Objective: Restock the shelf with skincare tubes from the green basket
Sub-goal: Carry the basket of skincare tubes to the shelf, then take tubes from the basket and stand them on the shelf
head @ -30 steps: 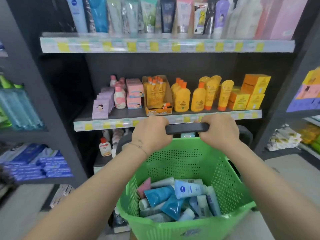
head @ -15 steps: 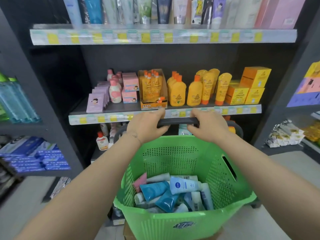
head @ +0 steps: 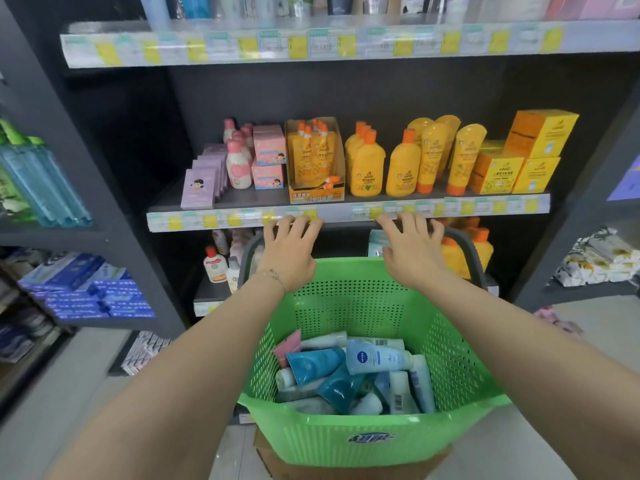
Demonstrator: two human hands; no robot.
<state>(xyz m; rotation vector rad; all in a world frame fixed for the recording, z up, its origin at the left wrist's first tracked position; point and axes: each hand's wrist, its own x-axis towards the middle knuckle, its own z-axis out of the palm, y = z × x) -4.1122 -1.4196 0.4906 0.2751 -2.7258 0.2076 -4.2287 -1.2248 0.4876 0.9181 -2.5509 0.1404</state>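
A green perforated basket (head: 377, 434) stands low in front of me, resting on a brown cardboard box. Several skincare tubes (head: 349, 372) lie heaped in it, mostly blue, teal and white, one pale blue Nivea tube on top. Its dark handle (head: 464, 247) lies back behind the far rim. My left hand (head: 289, 252) and my right hand (head: 412, 251) hover over the far rim with fingers spread, holding nothing. The top shelf (head: 346, 43) carries a row of upright tubes, cut off by the frame's top edge.
The middle shelf (head: 242, 218) holds purple and pink boxes, pink bottles, orange pouches, bottles and cartons. Below it, small bottles stand behind the basket. Blue bottles and blue boxes fill the left rack. Folded packs lie on the right rack. Pale floor shows on both sides.
Both hands have let go of the basket handle and spread open. The handle has dropped back behind the rim. The basket sits lower, with the shelves closer.
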